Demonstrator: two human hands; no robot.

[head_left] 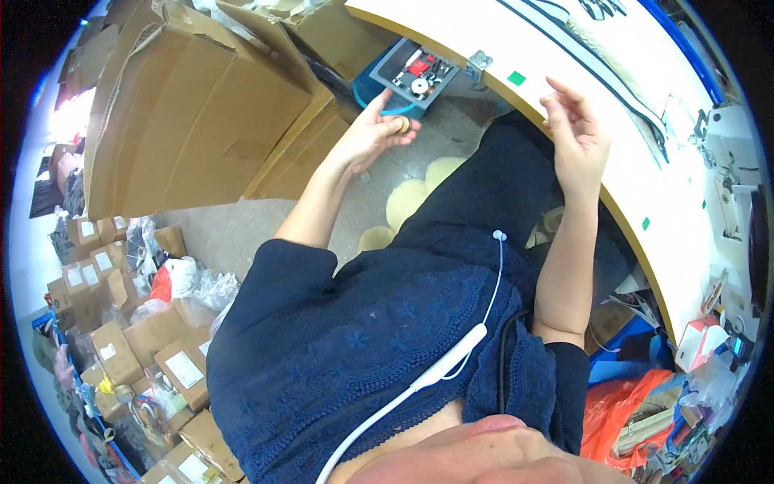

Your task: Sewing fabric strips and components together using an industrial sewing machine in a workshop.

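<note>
My left hand (pixel 375 137) is stretched out beside a grey drawer tray (pixel 442 90). A small round yellowish disc (pixel 402 124) sits in its fingers; I cannot make out its kind. One finger points up to the tray's near corner. Inside the tray are a white round spool-like piece (pixel 419 85), red pieces (pixel 419 66) and several small metal parts. Over the front edge of the white table (pixel 564 64), my right hand (pixel 579 133) is raised with loosely bent fingers apart, and nothing shows in it.
Large cardboard boxes (pixel 193 113) stand at the left, beside a teal round tub (pixel 367 85) under the tray. A metal clamp-like fitting (pixel 479 64) is on the table edge. A white sewing machine (pixel 730 137) stands at the right. A red plastic bag (pixel 605 419) lies below it.
</note>
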